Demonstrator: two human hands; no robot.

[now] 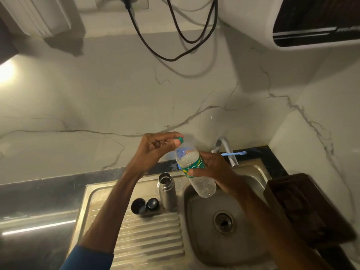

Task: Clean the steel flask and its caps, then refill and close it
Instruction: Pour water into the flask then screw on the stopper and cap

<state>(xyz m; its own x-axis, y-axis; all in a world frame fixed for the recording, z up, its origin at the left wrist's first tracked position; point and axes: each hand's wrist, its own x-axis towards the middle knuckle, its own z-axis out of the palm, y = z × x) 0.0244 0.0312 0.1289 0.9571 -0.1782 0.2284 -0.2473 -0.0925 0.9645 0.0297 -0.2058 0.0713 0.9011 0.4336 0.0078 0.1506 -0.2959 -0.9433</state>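
While my right hand (216, 170) wraps the middle of the plastic water bottle (194, 166), held tilted above the sink basin (196, 227) at centre frame, my left hand (153, 151) pinches the bottle's green cap (180, 139) between thumb and fingertips. I cannot tell whether the cap is loosened or fully seated on the neck.

Steel flask (167, 191): upright, mouth open, on the ribbed drainboard (152, 230) just left of the basin, below the bottle. The larger cap (138, 205) and smaller cap (153, 203) lie side by side on the drainboard, just left of the flask's base.

Judgement: washing appears done, and the refill step is in hand, at the point of opening the water source. The next move calls for clearing the green cap, then bringing the bottle's neck over the flask's narrow mouth and tilting slowly; a fast pour would likely spill down the outside. Both caps are yet to be fitted.
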